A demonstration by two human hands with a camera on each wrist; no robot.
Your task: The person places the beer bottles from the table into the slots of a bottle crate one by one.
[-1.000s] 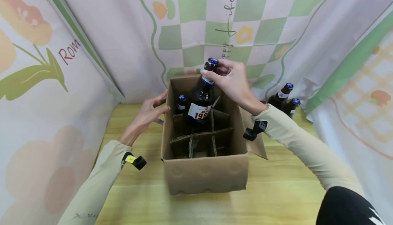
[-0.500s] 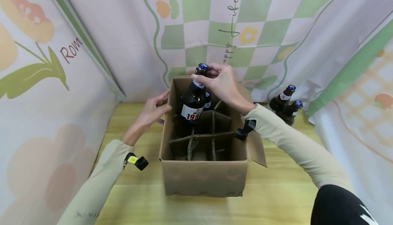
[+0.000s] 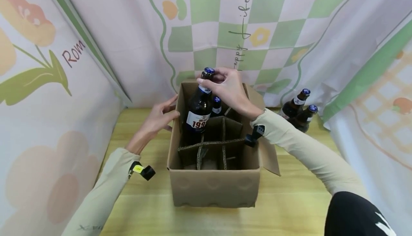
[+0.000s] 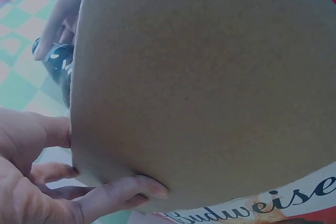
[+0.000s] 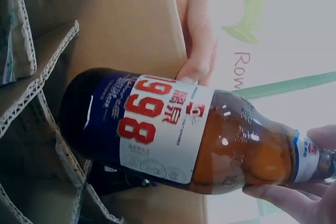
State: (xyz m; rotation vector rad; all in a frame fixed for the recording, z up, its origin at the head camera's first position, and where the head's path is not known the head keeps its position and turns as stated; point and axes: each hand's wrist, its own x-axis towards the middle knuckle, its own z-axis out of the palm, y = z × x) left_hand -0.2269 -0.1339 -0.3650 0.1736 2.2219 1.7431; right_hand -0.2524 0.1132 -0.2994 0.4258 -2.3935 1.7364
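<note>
A dark brown bottle [image 3: 199, 105] leans slightly over the far left part of the cardboard box [image 3: 212, 189], its base below the rim; whether it touches the dividers [image 3: 212, 144] cannot be told. The right hand's [image 3: 229, 87] grip pinches its neck between thumb and fingers, just under the blue cap [image 3: 209, 70]. A second ago the bottle was nearer the middle of the box; it has since moved left, close to the left wall. That shift has uncovered a second bottle [image 3: 217, 106] just to its right, standing in the box, while the cap seen to its left then is now out of sight. The left hand [image 3: 157, 118] rests at the box's left side as before, its grip loosely spread with fingertips touching the cardboard.

Corrugated dividers split the inside into compartments, and a flap [image 3: 271, 157] hangs outward on the right. The held bottle's white label [image 5: 163, 124] reads 1998 in red.

Two more blue-capped bottles [image 3: 293, 106] stand close together to the right of the box, on a wood-grained table [image 3: 289, 196]. Behind hangs white cloth [image 3: 206, 35] printed with green checks and flowers.
</note>
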